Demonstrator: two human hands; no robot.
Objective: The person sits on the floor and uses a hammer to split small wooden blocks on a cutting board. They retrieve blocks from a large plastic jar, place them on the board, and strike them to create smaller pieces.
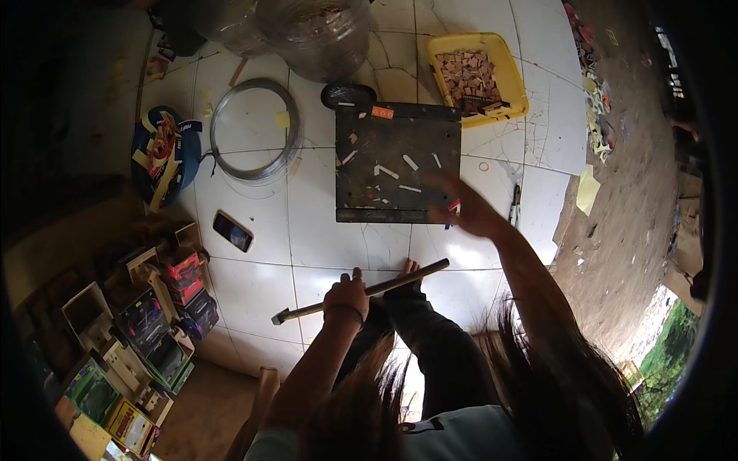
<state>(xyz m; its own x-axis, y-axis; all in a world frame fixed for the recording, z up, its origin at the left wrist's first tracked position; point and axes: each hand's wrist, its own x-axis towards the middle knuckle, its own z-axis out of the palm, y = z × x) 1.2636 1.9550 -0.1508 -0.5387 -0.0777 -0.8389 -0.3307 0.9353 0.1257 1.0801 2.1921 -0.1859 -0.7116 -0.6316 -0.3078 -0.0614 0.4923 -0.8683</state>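
Note:
My left hand [347,296] grips the wooden handle of a hammer [400,281], which lies across my lap with its dark head pointing left near the floor. My right hand [467,206] reaches forward with fingers spread, hovering over the near right corner of a dark square work board [396,142]. It holds nothing that I can see. Several small pale and red strips lie scattered on the board. My dark trouser legs and bare toes [410,267] rest just below the board.
A yellow tray [513,73] of small brownish pieces sits beyond the board. A coil of wire [254,131], a phone [232,230], a blue bag [163,157] and stacked colourful boxes [165,303] lie to the left. Clear plastic bags [311,34] are at the top; bare dirt lies right.

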